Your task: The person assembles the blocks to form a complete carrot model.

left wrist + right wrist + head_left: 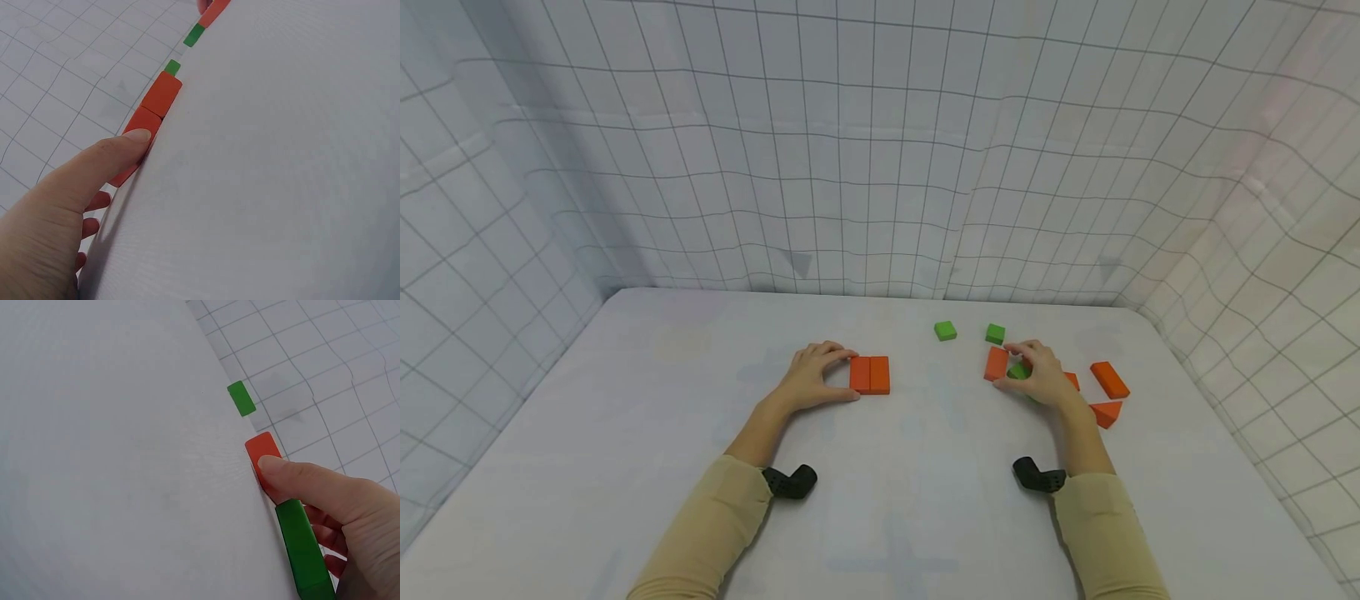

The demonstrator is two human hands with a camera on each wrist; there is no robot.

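- Nearest us: tan left sleeve and right sleeve, with a black wrist device on one arm and its twin on the other.
- Left grip pinches the left orange block end to end, thumb near, finger far. A second orange block touches its right side, thin seam between.
- Right grip pinches a third orange block likewise, well apart from the pair; a green block just beside it. Lifted or resting, we cannot tell.
- Handling, our judgement: light, stiff, not fragile; smooth faces might slip under an uneven pinch. We'd take hold at the short ends, leaving the long sides free.
- Farther back: a flat green block and a green cube. Off right: an orange bar, an orange wedge.
- Tabletop pale and plain; we'd expect blocks to slide on it easily.
- Room: white cloth with dark grid lines hangs behind and at both sides, rippled. Light soft, shadows faint.
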